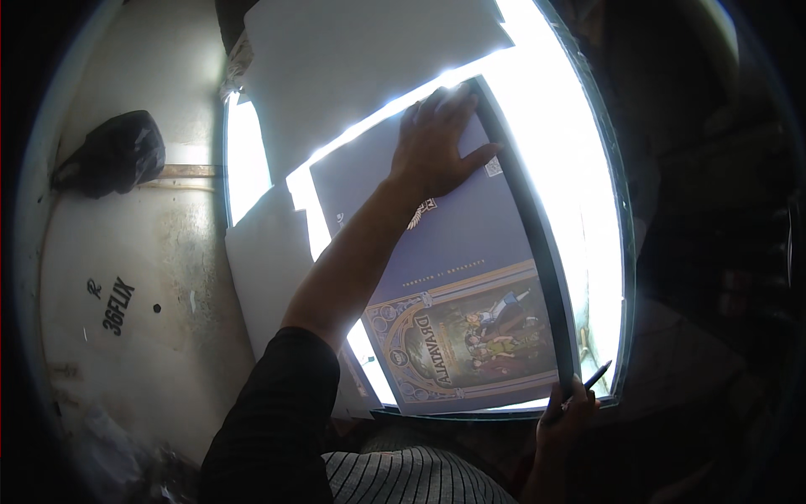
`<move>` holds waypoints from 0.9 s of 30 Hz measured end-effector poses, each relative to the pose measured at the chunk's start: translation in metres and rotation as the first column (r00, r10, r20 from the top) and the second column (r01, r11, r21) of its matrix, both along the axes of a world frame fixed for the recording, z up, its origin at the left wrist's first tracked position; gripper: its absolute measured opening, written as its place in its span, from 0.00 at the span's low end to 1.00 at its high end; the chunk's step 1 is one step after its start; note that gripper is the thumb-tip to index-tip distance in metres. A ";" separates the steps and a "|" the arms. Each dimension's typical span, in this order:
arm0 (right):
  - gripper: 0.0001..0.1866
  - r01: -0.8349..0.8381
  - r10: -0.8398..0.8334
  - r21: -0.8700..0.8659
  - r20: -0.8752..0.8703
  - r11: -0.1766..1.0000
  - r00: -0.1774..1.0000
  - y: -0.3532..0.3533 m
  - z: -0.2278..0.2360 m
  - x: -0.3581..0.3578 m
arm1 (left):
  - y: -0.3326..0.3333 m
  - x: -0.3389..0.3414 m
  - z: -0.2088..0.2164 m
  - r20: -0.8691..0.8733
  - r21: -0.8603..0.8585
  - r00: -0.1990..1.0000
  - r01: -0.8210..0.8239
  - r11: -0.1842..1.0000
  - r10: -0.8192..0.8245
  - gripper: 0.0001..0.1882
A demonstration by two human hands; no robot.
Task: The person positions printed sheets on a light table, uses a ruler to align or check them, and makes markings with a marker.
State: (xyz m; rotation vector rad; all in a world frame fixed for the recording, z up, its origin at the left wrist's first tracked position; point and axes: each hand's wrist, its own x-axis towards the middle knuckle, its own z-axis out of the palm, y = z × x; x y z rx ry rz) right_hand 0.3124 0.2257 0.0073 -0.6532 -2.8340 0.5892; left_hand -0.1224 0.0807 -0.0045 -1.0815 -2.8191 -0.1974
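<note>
A printed sheet point(361, 181), blue-purple with a framed picture of several figures at its near end, lies on a brightly lit glass panel point(579, 168). Its lettering reads mirrored. My left hand point(432, 143) rests flat on the sheet's far end, fingers spread, thumb out toward the right edge. Along that edge runs a long dark strip point(537, 220). At the near right corner my right hand point(571, 412) has its fingers closed around a slim, dark, pen-like tool point(599, 374), its tip pointing up and right. The same hand touches the strip's near end.
Plain pale sheets point(361, 76) cover the panel's far side, and another pale sheet point(260, 252) lies at its left. A black plastic bag point(126, 151) sits on the worn, pale surface point(176, 244) at left. Clear plastic point(117, 449) lies near lower left.
</note>
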 end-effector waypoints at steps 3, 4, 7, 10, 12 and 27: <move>0.16 0.084 -0.013 -0.197 0.337 0.977 0.941 0.006 0.026 -0.003 | 0.004 -0.001 -0.011 -0.013 0.028 0.998 0.054 0.998 -0.054 0.51; 0.18 -0.032 0.040 -0.068 0.116 0.997 0.992 0.005 0.015 -0.006 | -0.004 -0.007 -0.012 0.015 0.129 0.998 0.066 0.989 -0.068 0.51; 0.21 -0.003 -0.010 -0.122 -0.106 0.993 0.994 -0.002 0.014 -0.003 | -0.017 -0.013 -0.013 0.022 0.112 0.998 0.063 0.992 -0.066 0.50; 0.24 -0.062 0.049 -0.129 -0.104 0.990 0.993 0.004 0.020 -0.004 | -0.018 -0.011 0.003 0.031 0.032 0.998 0.053 0.998 -0.054 0.48; 0.24 -0.026 0.004 -0.151 -0.143 0.988 0.990 0.005 0.007 0.006 | -0.009 -0.009 -0.001 0.045 0.009 0.997 0.057 0.998 -0.058 0.48; 0.24 -0.002 -0.080 -0.254 -0.310 0.967 0.947 0.003 -0.012 0.017 | -0.013 -0.009 -0.005 0.091 -0.023 0.990 0.113 0.993 -0.111 0.47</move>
